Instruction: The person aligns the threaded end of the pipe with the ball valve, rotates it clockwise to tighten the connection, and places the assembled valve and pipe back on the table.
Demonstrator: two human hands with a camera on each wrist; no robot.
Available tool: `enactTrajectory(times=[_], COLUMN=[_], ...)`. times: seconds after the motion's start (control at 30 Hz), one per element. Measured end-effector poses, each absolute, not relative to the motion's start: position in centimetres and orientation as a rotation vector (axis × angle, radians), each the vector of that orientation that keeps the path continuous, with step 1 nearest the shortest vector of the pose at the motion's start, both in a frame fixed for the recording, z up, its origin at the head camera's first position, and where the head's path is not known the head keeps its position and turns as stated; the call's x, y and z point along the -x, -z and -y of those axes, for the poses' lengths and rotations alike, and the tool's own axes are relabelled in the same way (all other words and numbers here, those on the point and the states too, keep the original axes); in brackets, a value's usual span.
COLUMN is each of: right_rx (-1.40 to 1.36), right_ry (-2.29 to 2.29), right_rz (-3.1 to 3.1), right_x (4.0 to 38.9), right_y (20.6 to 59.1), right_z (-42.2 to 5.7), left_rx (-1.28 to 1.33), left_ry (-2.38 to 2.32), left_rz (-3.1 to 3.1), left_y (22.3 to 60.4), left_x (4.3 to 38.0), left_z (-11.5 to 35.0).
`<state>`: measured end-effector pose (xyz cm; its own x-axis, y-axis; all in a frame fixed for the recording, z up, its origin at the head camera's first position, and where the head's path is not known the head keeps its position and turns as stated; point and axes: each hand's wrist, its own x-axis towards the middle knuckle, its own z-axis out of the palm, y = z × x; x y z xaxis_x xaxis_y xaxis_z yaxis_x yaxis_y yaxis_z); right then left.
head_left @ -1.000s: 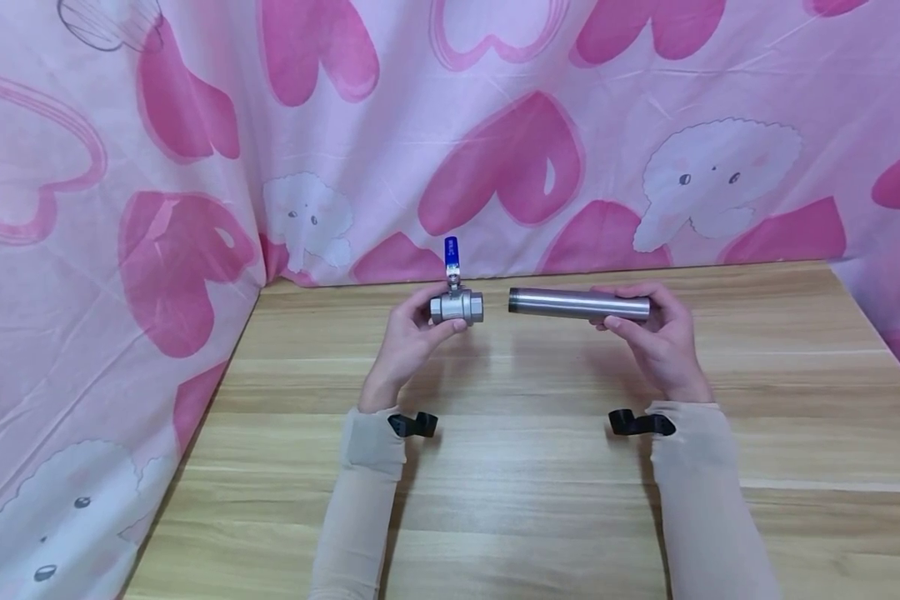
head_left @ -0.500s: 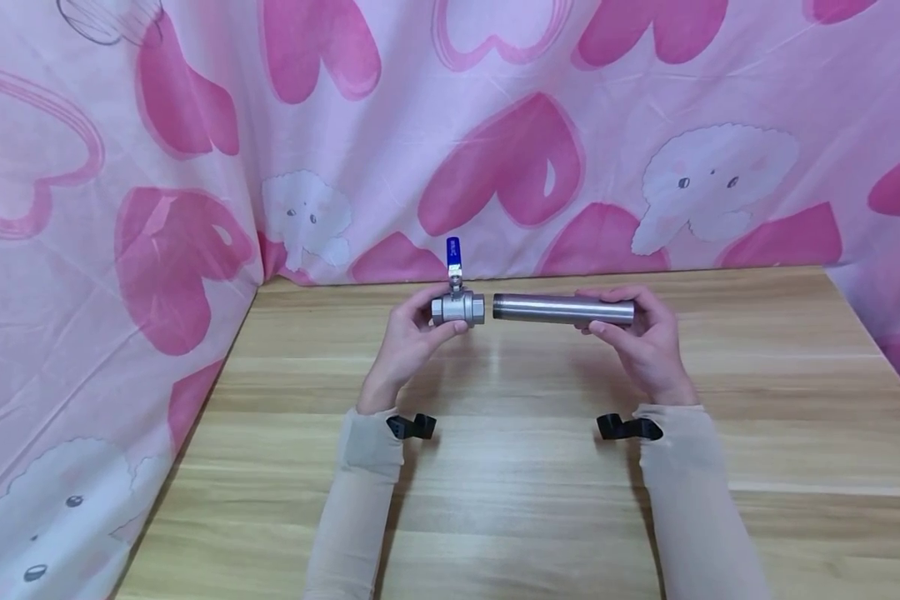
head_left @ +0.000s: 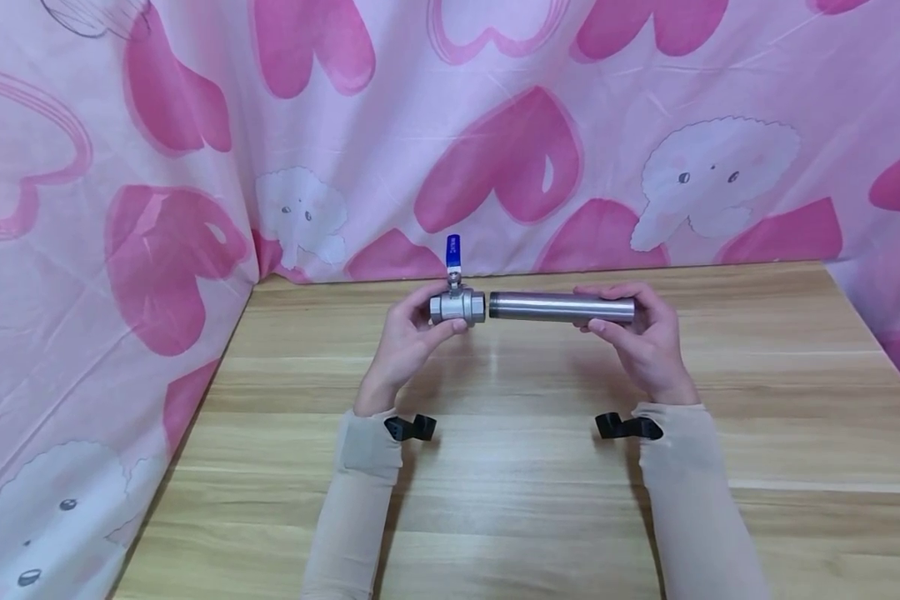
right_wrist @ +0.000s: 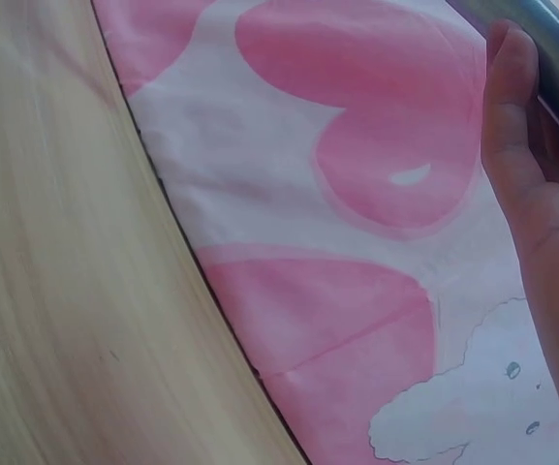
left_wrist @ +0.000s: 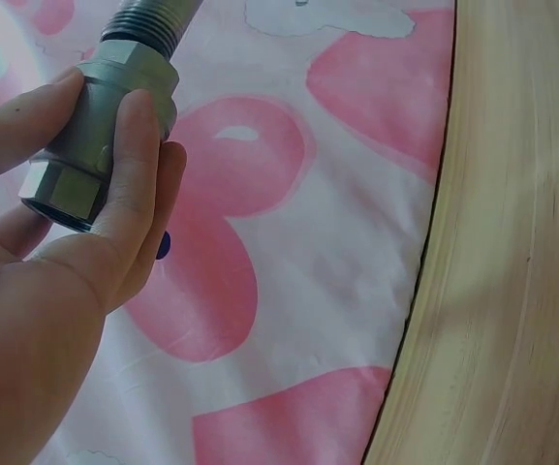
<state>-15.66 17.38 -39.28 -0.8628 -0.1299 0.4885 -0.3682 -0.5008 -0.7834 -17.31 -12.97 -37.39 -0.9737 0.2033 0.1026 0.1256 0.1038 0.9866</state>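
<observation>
A silver ball valve (head_left: 456, 307) with a blue lever handle (head_left: 453, 250) is held above the table by my left hand (head_left: 412, 335), thumb in front and fingers behind. The handle points up and away. To its right, my right hand (head_left: 648, 337) grips a steel pipe (head_left: 555, 307) near its far right end, holding it roughly level. The pipe's threaded end (left_wrist: 143, 27) faces the valve's right opening, lined up with it and very close; whether they touch I cannot tell. In the right wrist view only part of the pipe (right_wrist: 550, 63) shows.
The wooden table (head_left: 510, 500) spreads beneath both hands. A pink curtain (head_left: 390, 150) with hearts hangs along its back and left edges. Black camera mounts (head_left: 412, 427) sit on both wrists.
My right hand has brought the pipe leftward, narrowing the wide gap to the valve to almost nothing. My left hand and the valve have stayed nearly still.
</observation>
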Motion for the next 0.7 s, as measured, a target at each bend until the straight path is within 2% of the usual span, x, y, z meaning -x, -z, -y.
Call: enactTrajectory(times=[0.7], right_rx=[-0.710], right_ry=[-2.477], right_rz=[1.592], right_x=[15.72], right_y=[39.48], right_z=[-16.81], left_rx=[-0.386], left_ry=[-2.017], left_rz=[-2.301], left_y=[37.19], left_x=[17.15], left_z=[13.03])
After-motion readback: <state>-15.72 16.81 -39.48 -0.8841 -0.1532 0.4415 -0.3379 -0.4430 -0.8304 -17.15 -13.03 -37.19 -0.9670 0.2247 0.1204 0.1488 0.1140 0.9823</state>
